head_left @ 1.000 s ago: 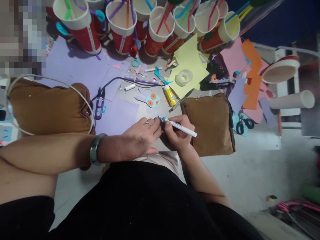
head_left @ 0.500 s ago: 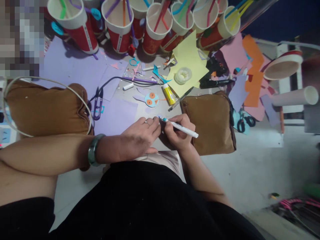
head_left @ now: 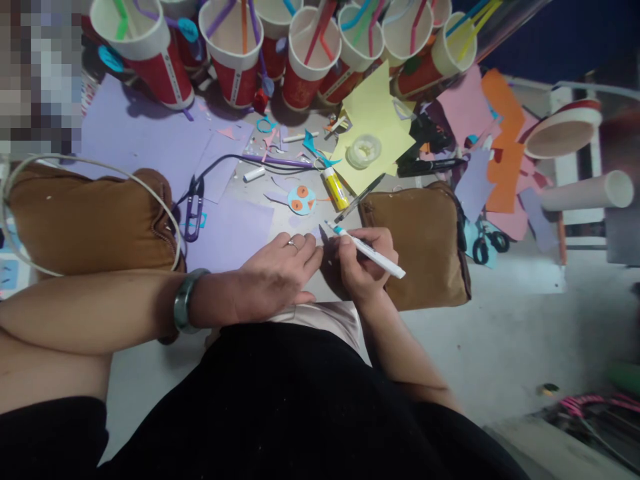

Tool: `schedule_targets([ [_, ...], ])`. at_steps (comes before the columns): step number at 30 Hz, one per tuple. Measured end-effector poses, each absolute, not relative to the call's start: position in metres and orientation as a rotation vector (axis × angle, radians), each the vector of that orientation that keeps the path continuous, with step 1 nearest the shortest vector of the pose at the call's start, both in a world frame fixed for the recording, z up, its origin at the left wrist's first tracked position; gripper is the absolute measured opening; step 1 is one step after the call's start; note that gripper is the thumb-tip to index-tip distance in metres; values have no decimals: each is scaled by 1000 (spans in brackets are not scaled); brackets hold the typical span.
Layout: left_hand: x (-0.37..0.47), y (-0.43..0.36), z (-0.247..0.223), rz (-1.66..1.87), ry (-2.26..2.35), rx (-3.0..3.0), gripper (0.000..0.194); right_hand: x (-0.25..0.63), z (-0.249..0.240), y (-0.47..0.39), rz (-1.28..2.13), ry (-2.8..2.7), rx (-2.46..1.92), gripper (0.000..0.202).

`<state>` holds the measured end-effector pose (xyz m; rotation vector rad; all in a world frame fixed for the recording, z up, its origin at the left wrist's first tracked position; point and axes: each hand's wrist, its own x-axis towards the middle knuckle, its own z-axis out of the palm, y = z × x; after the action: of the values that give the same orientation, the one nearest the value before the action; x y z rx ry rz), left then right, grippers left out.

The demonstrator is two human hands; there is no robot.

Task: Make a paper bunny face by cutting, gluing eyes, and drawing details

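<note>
My right hand (head_left: pixel 365 263) is closed around a white marker (head_left: pixel 375 253) with a blue-green end, its tip pointing up and left just above the table. My left hand (head_left: pixel 280 273) rests palm down on the table to the left, fingers together and slightly bent; whatever lies under the fingertips is too small or hidden to make out. Beyond the hands lies a light-blue paper disc (head_left: pixel 301 200) with orange round pieces and a small orange triangle. A yellow glue stick (head_left: pixel 335 189) and a dark pen (head_left: pixel 357 200) lie to its right.
Red-and-white paper cups (head_left: pixel 306 60) with coloured straws stand along the far side. Brown cushions (head_left: pixel 90 220) flank the work area. Purple snips (head_left: pixel 194 217), yellow paper (head_left: pixel 375 120), orange paper (head_left: pixel 505 147) and black-handled scissors (head_left: pixel 487 247) lie around. A thin cable loops at left.
My right hand has moved slightly right with the marker, whose tip has come away from my left fingertips. My left hand stays almost in place.
</note>
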<state>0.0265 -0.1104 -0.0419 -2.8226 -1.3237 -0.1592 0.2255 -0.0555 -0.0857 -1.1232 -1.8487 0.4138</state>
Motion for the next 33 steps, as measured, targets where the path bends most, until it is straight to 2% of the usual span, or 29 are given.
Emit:
schedule_targets([
  [5, 25, -108, -37, -115, -1317, -2853, 74, 229, -91, -56, 304, -1891, -1068, 25],
  [9, 25, -109, -39, -129, -1301, -2862, 71, 233, -93, -51, 167, -2101, -986, 25],
  [16, 29, -111, -45, -158, -1304, -2852, 79, 227, -93, -46, 57, -2270, -811, 30],
  [26, 31, -108, -46, -112, -1337, -2903, 73, 229, -92, -46, 134, -2366, -790, 42],
  [33, 30, -109, -49, -138, -1351, -2912, 74, 230, -94, -50, 323, -2221, -940, 38],
])
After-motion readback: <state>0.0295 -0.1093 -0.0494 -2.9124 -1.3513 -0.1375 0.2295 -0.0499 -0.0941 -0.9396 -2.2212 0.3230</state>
